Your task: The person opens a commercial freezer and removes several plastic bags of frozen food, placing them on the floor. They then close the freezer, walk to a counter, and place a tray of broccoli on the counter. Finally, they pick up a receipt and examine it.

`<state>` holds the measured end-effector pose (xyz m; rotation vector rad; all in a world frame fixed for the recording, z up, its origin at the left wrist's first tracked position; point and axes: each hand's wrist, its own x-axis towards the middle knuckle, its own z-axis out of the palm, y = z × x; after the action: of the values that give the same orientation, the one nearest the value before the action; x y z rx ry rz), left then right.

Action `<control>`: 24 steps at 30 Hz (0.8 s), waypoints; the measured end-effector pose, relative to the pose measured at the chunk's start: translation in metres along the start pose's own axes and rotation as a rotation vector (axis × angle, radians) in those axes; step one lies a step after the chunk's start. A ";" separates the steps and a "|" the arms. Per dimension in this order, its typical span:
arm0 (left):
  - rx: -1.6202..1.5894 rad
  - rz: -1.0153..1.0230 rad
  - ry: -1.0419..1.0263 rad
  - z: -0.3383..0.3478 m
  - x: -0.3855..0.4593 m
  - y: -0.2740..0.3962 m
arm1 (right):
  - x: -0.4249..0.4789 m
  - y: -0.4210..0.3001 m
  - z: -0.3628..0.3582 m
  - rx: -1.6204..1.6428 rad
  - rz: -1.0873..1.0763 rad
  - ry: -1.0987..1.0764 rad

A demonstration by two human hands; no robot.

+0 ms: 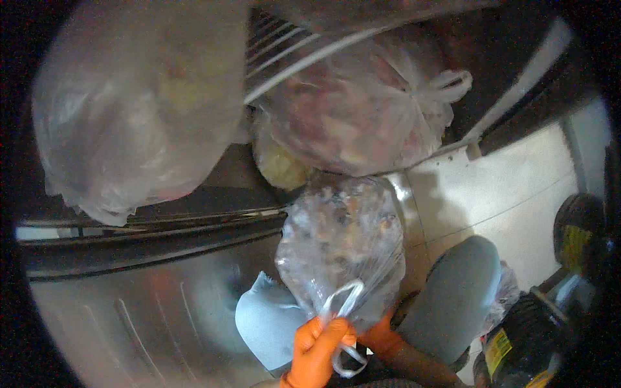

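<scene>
My left hand (318,347), in an orange glove, grips the knotted neck of a clear plastic bag (347,233). The bag's handle loops stick out above and below the fist. Brownish, lumpy contents show through the film, too blurred to name. My right hand (383,335), also in an orange glove, is against the bag's near right side. Its fingers are hidden behind the bag. Just beyond, a larger tied plastic bag (349,116) with pinkish contents rests in a dark cabinet, and a smaller bag with yellowish contents (281,162) lies partly beneath it.
A big filled plastic bag (140,111) fills the upper left. Behind it runs a white wire shelf (291,53). A ribbed metallic panel (145,315) spans the lower left. Light-blue fabric (269,322) and my grey-clad knee (449,300) flank the held bag. Dark containers with yellow labels (514,334) stand on pale tiles (514,189).
</scene>
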<state>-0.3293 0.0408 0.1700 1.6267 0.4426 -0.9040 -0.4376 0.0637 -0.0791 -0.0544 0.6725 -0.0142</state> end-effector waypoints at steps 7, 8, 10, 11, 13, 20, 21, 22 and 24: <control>0.265 0.303 0.368 -0.023 -0.003 -0.006 | 0.020 0.014 0.023 0.429 0.138 -0.038; 0.099 0.311 0.403 -0.025 -0.008 -0.008 | 0.019 0.017 0.024 0.656 0.197 -0.064; -0.042 0.354 0.505 -0.028 -0.018 -0.011 | 0.019 0.013 0.032 0.669 0.243 -0.094; -0.033 0.356 0.475 -0.031 -0.023 -0.011 | 0.016 0.009 0.038 0.645 0.255 -0.073; -0.018 0.359 0.405 -0.041 -0.032 -0.010 | 0.013 0.005 0.044 0.654 0.249 -0.058; 0.269 0.120 0.098 -0.052 0.000 -0.031 | 0.022 0.015 0.005 0.487 -0.149 0.309; 0.336 0.032 0.076 -0.044 0.015 -0.025 | 0.025 -0.003 0.004 0.330 -0.219 0.410; 0.205 0.034 -0.017 -0.068 0.042 -0.057 | 0.026 -0.030 0.014 0.171 -0.274 0.502; 0.384 0.005 -0.095 -0.054 0.077 -0.065 | 0.027 -0.064 0.023 -0.193 -0.624 0.683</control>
<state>-0.3101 0.0949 0.0716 1.9196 0.2054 -1.1063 -0.4019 0.0001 -0.0750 -0.4593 1.3158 -0.5909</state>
